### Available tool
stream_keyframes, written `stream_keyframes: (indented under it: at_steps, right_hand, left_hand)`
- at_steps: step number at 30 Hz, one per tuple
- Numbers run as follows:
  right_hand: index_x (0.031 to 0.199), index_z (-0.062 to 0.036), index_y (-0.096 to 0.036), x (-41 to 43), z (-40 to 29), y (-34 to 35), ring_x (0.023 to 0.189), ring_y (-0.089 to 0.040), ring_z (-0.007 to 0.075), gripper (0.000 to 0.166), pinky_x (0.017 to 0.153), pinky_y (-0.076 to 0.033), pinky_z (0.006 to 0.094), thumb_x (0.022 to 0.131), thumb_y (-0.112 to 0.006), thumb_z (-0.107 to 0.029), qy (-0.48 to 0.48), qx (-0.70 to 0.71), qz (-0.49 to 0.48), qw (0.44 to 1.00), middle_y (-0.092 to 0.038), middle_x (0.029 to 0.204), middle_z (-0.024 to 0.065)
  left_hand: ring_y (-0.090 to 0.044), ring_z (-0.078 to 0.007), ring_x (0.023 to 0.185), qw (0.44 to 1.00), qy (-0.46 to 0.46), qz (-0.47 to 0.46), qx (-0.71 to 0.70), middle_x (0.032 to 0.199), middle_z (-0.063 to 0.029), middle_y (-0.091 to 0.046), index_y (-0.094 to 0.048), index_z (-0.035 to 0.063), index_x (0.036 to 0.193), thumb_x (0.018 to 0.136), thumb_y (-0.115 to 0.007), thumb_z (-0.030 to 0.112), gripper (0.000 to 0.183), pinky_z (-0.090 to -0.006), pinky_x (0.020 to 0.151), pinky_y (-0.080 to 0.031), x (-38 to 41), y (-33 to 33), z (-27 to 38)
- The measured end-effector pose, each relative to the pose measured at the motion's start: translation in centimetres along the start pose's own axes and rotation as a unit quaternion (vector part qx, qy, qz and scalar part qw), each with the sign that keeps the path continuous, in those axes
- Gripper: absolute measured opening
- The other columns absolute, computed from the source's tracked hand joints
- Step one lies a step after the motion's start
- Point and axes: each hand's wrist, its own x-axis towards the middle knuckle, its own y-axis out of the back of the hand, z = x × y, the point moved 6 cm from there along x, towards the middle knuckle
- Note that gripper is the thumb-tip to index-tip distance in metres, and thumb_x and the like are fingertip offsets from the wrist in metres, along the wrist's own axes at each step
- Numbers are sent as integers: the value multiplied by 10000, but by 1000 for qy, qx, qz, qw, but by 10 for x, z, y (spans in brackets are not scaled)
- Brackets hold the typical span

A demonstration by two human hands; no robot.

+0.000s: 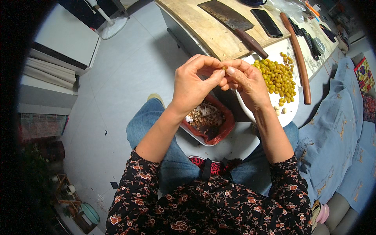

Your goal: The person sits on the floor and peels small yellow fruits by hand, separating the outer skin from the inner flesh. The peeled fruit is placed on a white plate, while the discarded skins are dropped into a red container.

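My left hand (pixel 195 79) and my right hand (pixel 249 80) meet at the fingertips, pinching one small brownish-yellow fruit (pixel 225 68) between them. Most of that fruit is hidden by the fingers. Just right of my right hand, a white plate (pixel 289 116) holds a pile of small oval yellow-green fruits (pixel 276 76). A few pale kernels (pixel 284 110) lie near its front rim, beside my right wrist. Below the hands stands a bin with a red plastic liner (pixel 229 119), containing brown and pale scraps (pixel 207 117).
A wooden cutting board (pixel 188 17) on the table bears a cleaver (pixel 229 17) and a phone (pixel 266 23). A wooden rolling pin (pixel 296 58) overhangs the table edge beside the plate. A sofa with a blue cover (pixel 332 126) stands right; a white fan base (pixel 114 28) is at upper left.
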Motion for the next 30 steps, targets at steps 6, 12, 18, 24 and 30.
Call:
stream_keyframes:
  at_steps: [6,12,18,24,30]
  right_hand:
    - [992,21,-585,-1,-2,1,692,-606,114,202,624,-502,213,848,-585,-121,-2,-23,2,1000,-628,821,72]
    - [985,15,-590,1,3,7,695,-611,117,199,627,-503,211,842,-592,-124,-40,14,10,999,-631,823,72]
    - [1024,15,-567,-2,-4,3,741,-613,124,227,643,-506,215,850,-590,-128,-15,-18,16,1000,-632,864,83]
    - [1043,20,-523,-3,-13,6,778,-615,124,257,680,-499,229,831,-616,-92,35,-100,26,994,-629,891,94]
    - [1033,14,-512,-5,-15,4,811,-619,128,253,694,-496,229,818,-624,-61,40,-142,26,989,-633,908,88]
  left_hand:
    - [-621,-113,697,996,-63,-7,55,790,-58,-604,-627,-6,813,725,-654,0,92,-223,637,-493,-1,-2,15]
    - [-618,-118,692,991,-95,-1,92,794,-60,-606,-629,5,808,713,-660,-2,100,-229,631,-496,0,-3,13]
    - [-593,-113,749,996,-60,-12,66,828,-60,-605,-633,7,833,729,-679,17,114,-227,675,-481,1,0,9]
    - [-610,-165,732,979,-150,-4,137,813,-78,-619,-639,9,825,724,-679,48,115,-266,657,-495,0,1,23]
    - [-598,-156,769,967,-183,-26,175,797,-80,-619,-638,6,830,767,-635,12,63,-254,677,-477,0,3,25]
